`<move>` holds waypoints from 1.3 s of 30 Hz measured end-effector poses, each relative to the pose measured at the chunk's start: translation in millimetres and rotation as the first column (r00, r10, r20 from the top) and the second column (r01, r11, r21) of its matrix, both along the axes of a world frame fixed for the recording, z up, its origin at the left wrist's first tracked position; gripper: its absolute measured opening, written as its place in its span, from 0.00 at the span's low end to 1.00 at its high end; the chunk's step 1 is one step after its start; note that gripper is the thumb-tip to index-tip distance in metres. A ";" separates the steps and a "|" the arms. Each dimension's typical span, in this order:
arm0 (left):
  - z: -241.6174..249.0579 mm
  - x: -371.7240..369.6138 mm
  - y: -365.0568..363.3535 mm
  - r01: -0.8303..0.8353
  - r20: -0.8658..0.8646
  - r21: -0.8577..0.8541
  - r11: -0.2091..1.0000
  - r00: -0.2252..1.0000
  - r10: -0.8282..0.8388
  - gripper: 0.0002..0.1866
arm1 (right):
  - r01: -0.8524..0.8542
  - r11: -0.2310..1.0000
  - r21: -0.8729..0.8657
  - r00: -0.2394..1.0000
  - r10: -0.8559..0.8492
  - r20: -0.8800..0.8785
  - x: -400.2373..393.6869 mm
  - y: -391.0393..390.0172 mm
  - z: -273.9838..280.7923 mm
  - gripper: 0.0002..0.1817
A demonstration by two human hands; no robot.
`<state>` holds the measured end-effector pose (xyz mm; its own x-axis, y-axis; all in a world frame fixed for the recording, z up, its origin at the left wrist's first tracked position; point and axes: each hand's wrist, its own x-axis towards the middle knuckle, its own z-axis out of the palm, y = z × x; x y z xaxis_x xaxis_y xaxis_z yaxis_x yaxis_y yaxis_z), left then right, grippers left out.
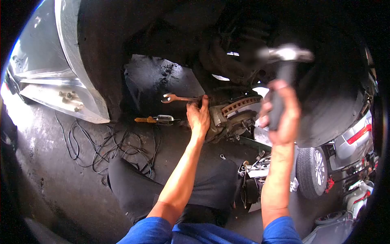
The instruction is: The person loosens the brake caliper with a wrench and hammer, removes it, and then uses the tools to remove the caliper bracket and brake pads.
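Note:
My left hand is closed on a wrench, whose open end points left, away from the fingers. Just right of that hand are the brake caliper and the rusty brake disc inside the wheel well. My right hand grips the dark handle of a hammer, raised to the right of the disc; its metal head is blurred by motion. A work lamp with an orange handle is left of my left wrist. The wrench's far end is hidden by my left hand and the dark parts behind it.
Black cable lies coiled on the floor at left. Several nuts sit on the car's sill. Assorted tools lie near my right forearm, beside a removed wheel. Other vehicles stand at far right.

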<state>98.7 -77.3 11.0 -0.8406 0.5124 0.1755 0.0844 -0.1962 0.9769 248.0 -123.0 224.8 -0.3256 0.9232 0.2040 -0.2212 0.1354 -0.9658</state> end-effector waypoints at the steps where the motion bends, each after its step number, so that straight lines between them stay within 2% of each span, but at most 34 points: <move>1: -1.7 -0.9 2.2 -0.003 0.000 0.036 0.999 1.000 0.003 0.23 | -0.012 0.991 0.134 0.990 0.031 -0.139 -0.7 4.0 8.5 0.16; 3: -8.0 -4.6 4.4 0.027 0.017 0.058 0.998 0.999 -0.028 0.23 | 0.259 0.964 0.058 0.862 -0.203 -0.464 -42.9 1.0 -10.6 0.17; 4: -15.1 -5.9 2.3 0.069 0.032 0.046 0.997 0.997 -0.070 0.24 | 0.149 0.936 0.320 0.978 -0.090 -0.190 -49.9 9.5 -65.9 0.19; 5: -12.4 -6.9 5.9 0.110 0.045 0.047 0.993 0.993 -0.112 0.26 | -0.052 0.989 0.140 0.998 0.055 -0.019 -47.7 12.2 -66.4 0.18; 6: -5.4 -2.7 3.1 0.137 0.114 0.110 0.984 0.982 -0.149 0.25 | -0.236 0.969 -0.077 0.951 0.246 0.186 -45.4 14.6 -67.1 0.18; 7: -1.0 -5.5 -3.2 0.173 0.160 0.151 0.973 0.967 -0.197 0.23 | -0.364 0.892 -0.268 0.822 0.443 0.357 -43.7 16.8 -65.7 0.17; 9: -0.9 -4.2 5.7 0.046 0.090 0.077 0.996 0.995 -0.053 0.23 | -0.221 0.962 -0.162 0.887 0.267 0.377 -27.9 16.6 -46.1 0.17; 11: 3.2 -3.0 1.4 0.042 0.067 0.006 0.999 0.997 -0.043 0.27 | -0.036 0.996 -0.085 0.957 0.059 0.283 -10.9 24.6 -33.2 0.18; 13: 3.8 -1.3 -1.9 -0.002 0.018 -0.020 1.000 1.000 0.002 0.30 | 0.077 0.981 0.177 0.955 -0.124 0.270 1.4 59.3 -41.4 0.22; 15: -0.9 -2.5 -5.8 0.051 0.015 -0.013 0.999 0.999 -0.050 0.32 | 0.222 0.820 0.527 0.815 -0.453 0.362 8.1 106.8 -62.2 0.26; 17: 5.7 -8.1 -11.2 0.092 -0.010 0.027 0.995 0.996 -0.092 0.33 | 0.254 0.827 0.501 0.860 -0.430 0.274 4.1 135.9 -86.7 0.27; 19: 2.6 -22.5 -15.9 0.196 -0.096 0.052 0.979 0.977 -0.190 0.29 | 0.292 0.807 0.514 0.895 -0.420 0.149 -4.2 145.9 -103.7 0.27; 21: -8.7 -40.1 -11.3 0.299 -0.211 0.078 0.951 0.937 -0.278 0.24 | 0.241 0.853 0.463 0.896 -0.379 0.232 0.9 149.1 -108.0 0.26; 22: 5.8 -43.9 -21.4 0.335 -0.251 -0.021 0.942 0.910 -0.329 0.21 | 0.210 0.866 0.455 0.904 -0.349 0.247 2.7 144.8 -104.5 0.26; 23: 7.5 -46.7 -24.1 0.364 -0.261 -0.030 0.931 0.896 -0.359 0.20 | 0.181 0.876 0.446 0.911 -0.320 0.260 5.0 142.3 -103.7 0.26; 25: 11.5 -52.0 -24.0 0.423 -0.290 -0.039 0.905 0.862 -0.416 0.19 | 0.183 0.881 0.436 0.926 -0.303 0.224 6.9 147.0 -107.8 0.25; 27: 7.9 -44.3 -18.8 0.309 -0.329 -0.020 0.951 0.896 -0.298 0.17 | 0.206 0.881 0.426 0.933 -0.309 0.187 9.9 153.4 -112.4 0.25; 30: 8.6 -36.6 -16.2 0.185 -0.385 -0.075 0.980 0.901 -0.200 0.16 | 0.108 0.939 0.328 0.950 -0.194 0.243 13.3 159.5 -108.5 0.26; 33: 9.7 -44.4 -17.5 0.276 -0.353 -0.085 0.957 0.890 -0.288 0.16 | 0.066 0.935 0.350 0.927 -0.187 0.326 15.4 156.1 -100.0 0.26; 34: 7.8 -37.0 -17.7 0.206 -0.374 0.002 0.979 0.908 -0.190 0.15 | 0.046 0.942 0.333 0.915 -0.173 0.364 12.2 145.0 -92.3 0.26; 37: 0.7 -23.9 -12.0 0.194 -0.141 0.105 0.975 0.974 -0.178 0.15 | 0.057 0.917 0.395 0.872 -0.239 0.428 10.4 141.4 -87.1 0.26; 38: -1.9 -27.6 -11.3 0.149 -0.301 0.067 0.987 0.946 -0.123 0.14 | 0.072 0.918 0.390 0.859 -0.256 0.443 11.2 141.7 -86.9 0.26; 39: -4.0 -29.8 -9.6 0.124 -0.322 0.109 0.986 0.943 -0.083 0.14 | 0.077 0.925 0.371 0.871 -0.244 0.426 13.4 142.4 -88.9 0.26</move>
